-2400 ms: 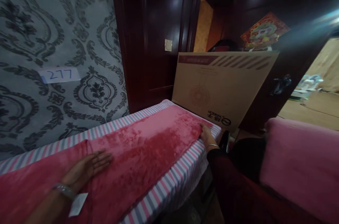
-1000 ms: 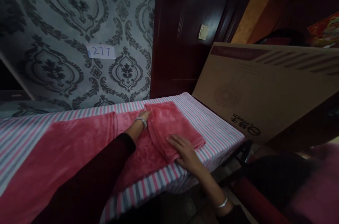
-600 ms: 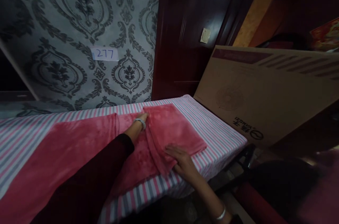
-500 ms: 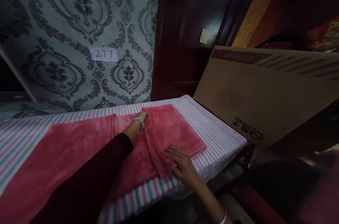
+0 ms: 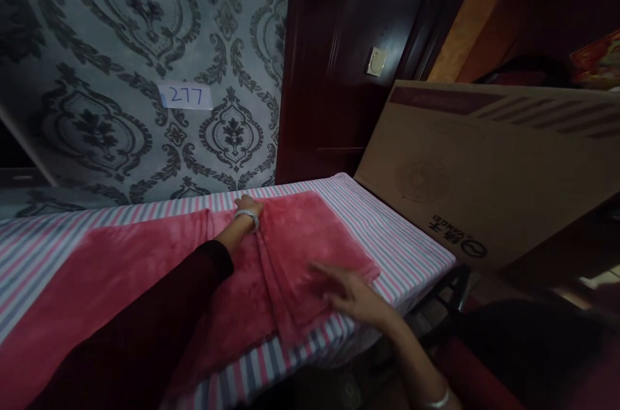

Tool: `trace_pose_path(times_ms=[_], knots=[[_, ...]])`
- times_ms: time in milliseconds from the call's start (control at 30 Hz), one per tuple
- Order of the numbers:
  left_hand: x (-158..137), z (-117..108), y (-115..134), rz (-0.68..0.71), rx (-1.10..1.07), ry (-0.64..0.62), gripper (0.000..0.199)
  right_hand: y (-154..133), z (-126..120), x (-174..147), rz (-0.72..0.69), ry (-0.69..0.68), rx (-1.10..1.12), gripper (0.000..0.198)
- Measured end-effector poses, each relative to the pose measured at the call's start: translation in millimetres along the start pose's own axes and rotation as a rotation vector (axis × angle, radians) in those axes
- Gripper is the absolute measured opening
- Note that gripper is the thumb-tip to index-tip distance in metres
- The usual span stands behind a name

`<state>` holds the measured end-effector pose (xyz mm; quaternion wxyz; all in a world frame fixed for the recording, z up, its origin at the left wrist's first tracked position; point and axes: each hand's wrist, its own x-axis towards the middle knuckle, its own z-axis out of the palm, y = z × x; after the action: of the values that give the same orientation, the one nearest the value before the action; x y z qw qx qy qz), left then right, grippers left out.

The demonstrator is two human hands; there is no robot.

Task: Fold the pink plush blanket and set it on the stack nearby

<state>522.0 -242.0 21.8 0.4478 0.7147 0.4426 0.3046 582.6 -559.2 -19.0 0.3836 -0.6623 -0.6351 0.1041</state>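
A fuzzy pink-red blanket [image 5: 310, 229] lies partly folded, its right part doubled over with a layered fold running from back to front. My left hand [image 5: 249, 205], a bracelet at its wrist, is at the far end of that fold, with its fingers bent on the cloth; the fingertips are partly hidden. Over the front right part of the blanket is my right hand [image 5: 356, 294], slightly blurred, its fingers stretched out and thumb apart, holding nothing. Under the blanket is a pink, grey and white striped sheet [image 5: 382, 229].
A large cardboard box [image 5: 465, 164] stands beyond the right end of the bed. Behind are patterned wallpaper [image 5: 232, 132], a paper label [image 5: 186, 96] reading 277 and a dark red wooden panel [image 5: 329, 74]. A dark metal frame [image 5: 455, 290] shows below the sheet's right corner.
My left hand has shifted a little left, and the fold's far end has moved left as well. My right hand has come off the fold's front edge and moved right, its fingers now extended.
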Motion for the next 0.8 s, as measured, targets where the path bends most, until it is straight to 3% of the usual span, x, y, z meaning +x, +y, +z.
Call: trace_pose_path(times_ms=[67, 167, 267, 367, 533, 667, 800], knots=[[-2, 0, 9, 0.118, 0.136, 0.038, 0.046, 12, -24, 30, 0.065, 0.171, -0.051, 0.049], [-5, 14, 23, 0.312, 0.289, -0.046, 0.053, 41, -44, 102, 0.148, 0.302, -0.223, 0.05], [-4, 39, 28, 0.511, 0.559, -0.183, 0.065, 66, -43, 175, 0.315, 0.196, -0.473, 0.053], [2, 58, 14, 0.61, 0.902, -0.263, 0.076, 89, -30, 218, 0.333, 0.034, -0.662, 0.052], [9, 66, -29, 0.397, 1.012, -0.334, 0.091, 135, 0, 217, 0.297, -0.126, -0.657, 0.054], [10, 62, -40, 0.434, 1.012, -0.331, 0.093, 163, 9, 209, 0.305, -0.101, -0.591, 0.057], [12, 62, -41, 0.465, 1.018, -0.33, 0.094, 172, 9, 211, 0.301, -0.105, -0.606, 0.06]])
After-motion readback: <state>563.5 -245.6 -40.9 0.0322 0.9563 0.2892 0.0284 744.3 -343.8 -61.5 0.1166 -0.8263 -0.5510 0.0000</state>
